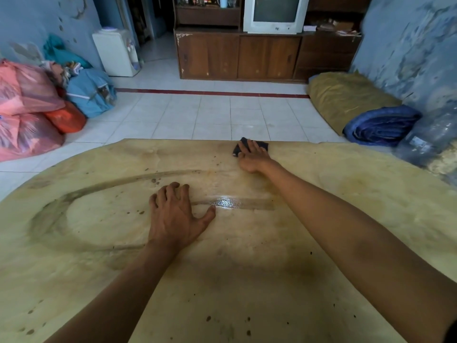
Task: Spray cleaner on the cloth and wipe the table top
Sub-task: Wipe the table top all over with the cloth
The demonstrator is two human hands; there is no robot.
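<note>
The right hand point(252, 157) lies with fingers straight on the dark cloth point(262, 145), pressing it flat at the far edge of the tabletop point(346, 194); the grip is released rather than clenched, palm pressure doing the work. The cloth looks soft, thin and light, likely damp, so it should slide easily under a flat palm and bunch if pushed from one corner; best held across its middle. The left hand point(175, 216), nearer the body and left of the working grip, rests spread on the surface as a brace, holding nothing. Just beside its thumb sits one wet patch point(226, 202). Counted: one cloth, two hands, no spray bottle in view
</note>
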